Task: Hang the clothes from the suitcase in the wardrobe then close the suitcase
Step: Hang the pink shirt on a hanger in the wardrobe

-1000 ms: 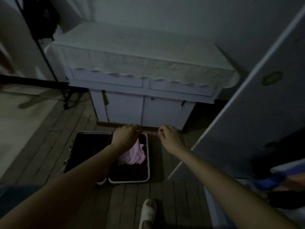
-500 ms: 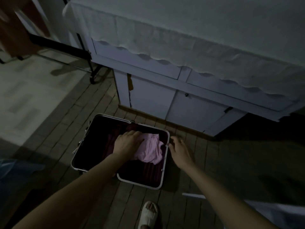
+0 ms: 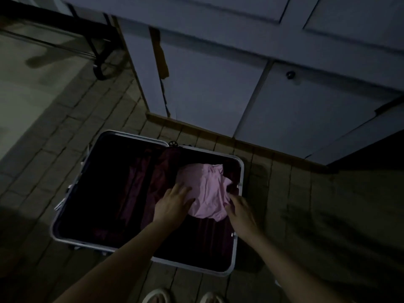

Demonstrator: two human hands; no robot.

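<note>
Brick-patterned floor (image 3: 54,149), open suitcase (image 3: 144,137), pale cabinet (image 3: 209,88) behind, dim room

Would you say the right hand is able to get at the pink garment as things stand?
Probably yes: the right hand is already at the edge of the pink garment, which lies uncovered in the open suitcase, with nothing between them.

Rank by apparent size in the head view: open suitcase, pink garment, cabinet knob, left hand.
1. Open suitcase
2. Pink garment
3. Left hand, somewhat smaller than the garment, though it sits nearer the camera
4. Cabinet knob
</note>
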